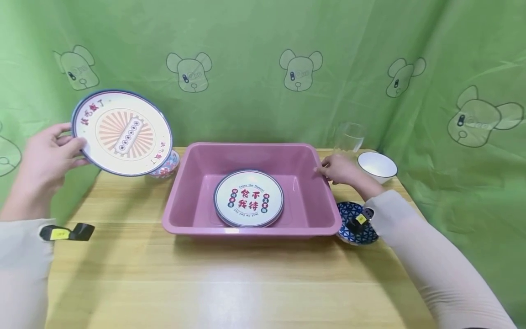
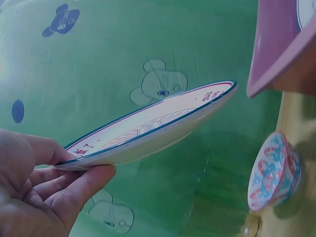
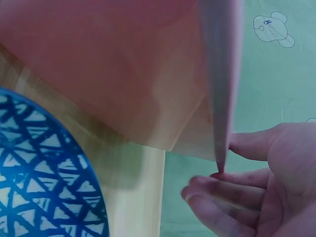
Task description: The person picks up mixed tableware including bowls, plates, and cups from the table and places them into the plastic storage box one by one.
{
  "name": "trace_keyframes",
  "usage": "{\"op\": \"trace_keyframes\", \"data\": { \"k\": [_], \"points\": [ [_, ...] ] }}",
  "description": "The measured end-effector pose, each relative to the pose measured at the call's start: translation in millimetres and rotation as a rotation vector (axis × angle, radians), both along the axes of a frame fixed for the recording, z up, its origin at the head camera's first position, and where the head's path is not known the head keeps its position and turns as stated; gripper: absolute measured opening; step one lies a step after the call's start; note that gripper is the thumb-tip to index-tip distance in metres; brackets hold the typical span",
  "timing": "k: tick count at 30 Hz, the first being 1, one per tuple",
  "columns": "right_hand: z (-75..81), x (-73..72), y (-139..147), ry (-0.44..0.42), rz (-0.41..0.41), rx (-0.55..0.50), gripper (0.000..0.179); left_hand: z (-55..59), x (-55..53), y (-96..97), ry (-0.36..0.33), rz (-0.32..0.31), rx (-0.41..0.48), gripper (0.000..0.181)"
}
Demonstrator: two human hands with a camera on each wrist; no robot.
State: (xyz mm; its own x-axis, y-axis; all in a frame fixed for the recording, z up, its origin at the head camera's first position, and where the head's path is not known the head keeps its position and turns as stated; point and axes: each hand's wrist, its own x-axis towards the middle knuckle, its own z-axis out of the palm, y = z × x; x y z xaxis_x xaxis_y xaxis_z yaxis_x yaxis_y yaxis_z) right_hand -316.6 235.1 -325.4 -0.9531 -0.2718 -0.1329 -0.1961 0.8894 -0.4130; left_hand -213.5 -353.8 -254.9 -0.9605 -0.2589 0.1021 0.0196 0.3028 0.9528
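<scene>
A white plate [image 1: 123,132] with a blue rim and a red sunburst print is held up tilted, left of the basin. My left hand [image 1: 49,160] pinches its edge, thumb on top and fingers beneath, as the left wrist view shows. The pink basin [image 1: 193,192] stands on the table; my right hand [image 1: 339,169] pinches its right rim between thumb and fingers. Inside the basin lies a stack of white plates [image 1: 249,198], the top one printed with red characters.
A floral bowl [image 2: 274,173] stands left of the basin, partly behind the raised plate. To the right are a blue patterned bowl [image 1: 353,235], a white bowl [image 1: 378,165] and a clear glass [image 1: 349,137]. A green curtain [image 1: 246,109] hangs behind the wooden table [image 1: 287,283].
</scene>
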Motion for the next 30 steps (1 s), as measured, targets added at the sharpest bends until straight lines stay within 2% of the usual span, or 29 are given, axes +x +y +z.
{"op": "trace_keyframes", "data": {
  "k": [4,7,15,21,30],
  "points": [
    [6.5,-0.7,-0.7,0.091,-0.02,0.089,0.042,4.1,-4.3,11.7,0.003,-0.028,-0.017,0.057],
    [13.2,-0.7,-4.3,0.119,-0.048,0.096,0.047,6.2,-7.1,19.9,0.007,-0.055,-0.019,0.057],
    [30.0,-0.5,-18.6,0.163,-0.061,0.014,0.047,6.8,-19.2,44.3,0.009,-0.105,-0.065,0.055],
    [33.8,-2.6,-31.1,0.2,-0.047,-0.051,0.047,5.2,-28.5,65.5,0.031,-0.142,-0.074,0.051],
    [33.7,-4.5,-53.5,0.17,-0.033,-0.279,0.046,-0.9,-46.9,96.5,0.014,-0.21,-0.059,0.051]
  ]
}}
